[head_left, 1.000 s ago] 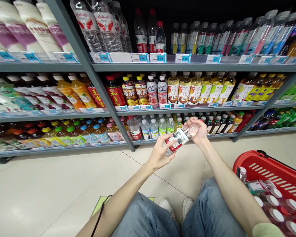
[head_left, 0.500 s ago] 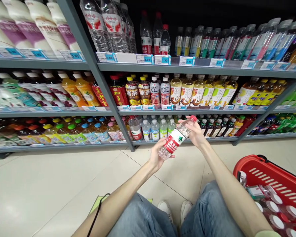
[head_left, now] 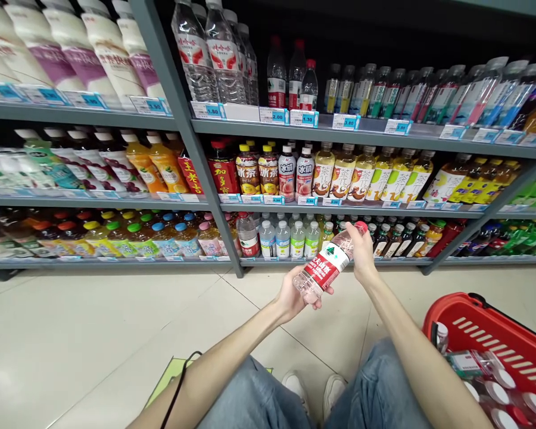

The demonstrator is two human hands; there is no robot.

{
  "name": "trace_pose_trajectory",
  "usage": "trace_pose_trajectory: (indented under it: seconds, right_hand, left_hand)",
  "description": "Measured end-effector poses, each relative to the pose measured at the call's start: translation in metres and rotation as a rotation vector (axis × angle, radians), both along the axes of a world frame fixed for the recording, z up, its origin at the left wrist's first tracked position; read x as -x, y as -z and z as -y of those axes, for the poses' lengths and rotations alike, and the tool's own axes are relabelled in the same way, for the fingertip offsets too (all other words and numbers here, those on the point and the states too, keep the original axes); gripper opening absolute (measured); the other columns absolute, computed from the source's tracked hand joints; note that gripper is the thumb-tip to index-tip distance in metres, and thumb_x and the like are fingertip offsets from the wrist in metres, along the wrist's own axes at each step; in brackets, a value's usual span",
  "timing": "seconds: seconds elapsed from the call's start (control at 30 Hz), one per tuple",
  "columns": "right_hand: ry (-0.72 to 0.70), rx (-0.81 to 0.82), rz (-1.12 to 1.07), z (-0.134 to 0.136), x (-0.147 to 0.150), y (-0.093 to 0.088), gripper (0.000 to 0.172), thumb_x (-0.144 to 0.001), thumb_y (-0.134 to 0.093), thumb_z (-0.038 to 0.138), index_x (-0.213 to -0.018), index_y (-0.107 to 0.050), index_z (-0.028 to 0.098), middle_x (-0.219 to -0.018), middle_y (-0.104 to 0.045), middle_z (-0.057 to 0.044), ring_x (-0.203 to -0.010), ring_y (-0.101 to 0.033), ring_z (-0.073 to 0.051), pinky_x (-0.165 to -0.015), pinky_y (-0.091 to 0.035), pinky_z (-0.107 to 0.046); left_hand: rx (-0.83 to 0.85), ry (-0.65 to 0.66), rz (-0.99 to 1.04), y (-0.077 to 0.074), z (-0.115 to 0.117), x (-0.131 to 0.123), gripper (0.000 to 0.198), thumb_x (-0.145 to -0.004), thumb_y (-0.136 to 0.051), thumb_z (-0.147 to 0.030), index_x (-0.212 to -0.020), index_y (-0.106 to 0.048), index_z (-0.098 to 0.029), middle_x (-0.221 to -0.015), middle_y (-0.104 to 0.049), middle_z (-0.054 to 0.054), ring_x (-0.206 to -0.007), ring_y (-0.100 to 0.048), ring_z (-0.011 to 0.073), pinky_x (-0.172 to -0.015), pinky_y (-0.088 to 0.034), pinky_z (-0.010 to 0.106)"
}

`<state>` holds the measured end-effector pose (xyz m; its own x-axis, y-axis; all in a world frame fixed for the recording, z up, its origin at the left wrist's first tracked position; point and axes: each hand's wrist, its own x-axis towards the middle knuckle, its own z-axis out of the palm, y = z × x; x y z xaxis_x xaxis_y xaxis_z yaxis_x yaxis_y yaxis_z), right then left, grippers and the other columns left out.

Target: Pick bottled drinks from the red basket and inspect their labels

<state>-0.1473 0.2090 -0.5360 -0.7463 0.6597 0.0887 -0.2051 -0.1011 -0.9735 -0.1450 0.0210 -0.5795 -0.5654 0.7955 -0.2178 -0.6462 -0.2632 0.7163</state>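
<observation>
A clear water bottle (head_left: 325, 267) with a red and white label and a red cap is held tilted in front of the lower shelf, its cap end up and to the right. My left hand (head_left: 293, 293) is wrapped round its base from below, the fingertips showing past the far side. Near the cap, my right hand (head_left: 362, 250) grips the bottle's neck; some of its fingers are hidden behind the bottle. Similar red-capped bottles (head_left: 309, 87) stand on the upper shelf above a 1.30 price tag (head_left: 304, 119).
Shelves (head_left: 370, 136) full of drinks cross the view. To my right stands a red shopping basket (head_left: 455, 304) with several bottles inside. Tiled floor (head_left: 116, 322) lies between my shoes (head_left: 335, 387) and the shelf. A green-edged flat thing (head_left: 163, 381) is partly hidden by my left arm.
The view has tilted up slightly, so the shelves sit lower. Both hands and the bottle have shifted a little right and down in the picture; the hold continues.
</observation>
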Motion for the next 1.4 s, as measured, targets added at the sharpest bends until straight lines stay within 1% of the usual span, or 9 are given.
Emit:
trace_pose_trajectory:
  seconds: [0.17,0.3,0.43,0.53,0.7,0.9,1.03,1.23,1.4]
  right_hand:
    - [-0.042,0.149,0.02,-0.003,0.0,-0.002,0.04,-0.069,-0.079,0.05,-0.088,-0.056,0.023,-0.076,-0.063,0.004,-0.067,-0.061,-0.015,-0.059,-0.047,-0.025]
    - [-0.069,0.224,-0.016,-0.001,0.0,-0.005,0.033,-0.07,-0.078,0.044,-0.083,-0.059,0.021,-0.072,-0.066,0.002,-0.065,-0.063,-0.016,-0.06,-0.05,-0.026]
    - [-0.147,0.322,-0.034,0.004,-0.001,-0.008,0.03,-0.071,-0.077,0.043,-0.078,-0.061,0.019,-0.075,-0.072,-0.003,-0.063,-0.065,-0.017,-0.061,-0.053,-0.029]
    - [-0.195,0.326,-0.055,0.007,-0.005,-0.011,0.035,-0.071,-0.078,0.048,-0.087,-0.063,0.019,-0.082,-0.075,-0.004,-0.063,-0.067,-0.019,-0.06,-0.054,-0.031]
    - [-0.166,0.061,-0.082,0.013,-0.018,-0.018,0.043,-0.079,-0.068,0.061,-0.098,-0.063,0.022,-0.092,-0.073,-0.003,-0.078,-0.069,-0.021,-0.07,-0.054,-0.031]
    - [-0.294,-0.304,-0.074,0.037,-0.038,-0.026,0.057,-0.076,-0.075,0.055,-0.12,-0.055,0.025,-0.109,-0.072,-0.005,-0.094,-0.069,-0.024,-0.085,-0.055,-0.033]
    - [-0.429,-0.433,-0.061,0.053,-0.048,-0.03,0.062,-0.073,-0.079,0.048,-0.125,-0.053,0.024,-0.122,-0.069,-0.01,-0.102,-0.069,-0.028,-0.085,-0.058,-0.036]
    - [-0.449,-0.558,-0.002,0.061,-0.05,-0.03,0.067,-0.07,-0.082,0.039,-0.13,-0.055,0.024,-0.125,-0.069,-0.012,-0.101,-0.071,-0.03,-0.091,-0.057,-0.041]
    - [-0.402,-0.602,-0.033,0.061,-0.048,-0.026,0.063,-0.072,-0.08,0.04,-0.129,-0.057,0.022,-0.126,-0.069,-0.011,-0.109,-0.068,-0.03,-0.094,-0.055,-0.039]
  left_hand:
    - [0.002,0.01,-0.045,-0.009,-0.001,-0.003,0.064,-0.093,-0.036,-0.063,-0.107,-0.064,-0.007,-0.081,-0.074,0.018,-0.042,-0.059,0.0177,-0.038,-0.032,0.024]
    - [-0.019,0.043,-0.177,-0.01,0.003,-0.005,0.067,-0.084,-0.055,-0.068,-0.114,-0.061,-0.009,-0.094,-0.074,0.019,-0.055,-0.065,0.0184,-0.043,-0.04,0.024]
    - [-0.034,0.079,-0.376,-0.007,0.005,-0.013,0.084,-0.06,-0.089,-0.05,-0.126,-0.048,-0.018,-0.103,-0.07,0.013,-0.073,-0.069,0.0213,-0.051,-0.049,0.025]
    - [-0.008,0.047,-0.435,-0.005,0.003,-0.021,0.082,-0.059,-0.093,-0.041,-0.122,-0.045,-0.02,-0.092,-0.066,0.006,-0.07,-0.064,0.0166,-0.054,-0.048,0.024]
    - [-0.126,-0.049,-0.542,-0.007,0.002,-0.027,0.084,-0.061,-0.093,-0.032,-0.129,-0.045,-0.021,-0.097,-0.062,0.004,-0.077,-0.059,0.0131,-0.068,-0.045,0.025]
    - [-0.214,-0.227,-0.676,-0.016,0.0,-0.028,0.096,-0.066,-0.09,-0.038,-0.145,-0.037,-0.023,-0.124,-0.059,0.015,-0.103,-0.063,0.0248,-0.086,-0.05,0.037]
    - [-0.222,-0.39,-0.773,-0.023,0.002,-0.022,0.099,-0.07,-0.087,-0.035,-0.152,-0.032,-0.025,-0.142,-0.051,0.019,-0.124,-0.057,0.0334,-0.11,-0.042,0.049]
    - [-0.111,-0.499,-0.883,-0.032,0.017,-0.011,0.105,-0.063,-0.089,-0.031,-0.154,-0.036,-0.024,-0.144,-0.053,0.016,-0.134,-0.05,0.0377,-0.116,-0.037,0.053]
    - [0.035,-0.578,-0.975,-0.024,0.02,-0.005,0.111,-0.055,-0.092,-0.023,-0.153,-0.04,-0.026,-0.144,-0.055,0.014,-0.134,-0.049,0.0381,-0.118,-0.034,0.054]
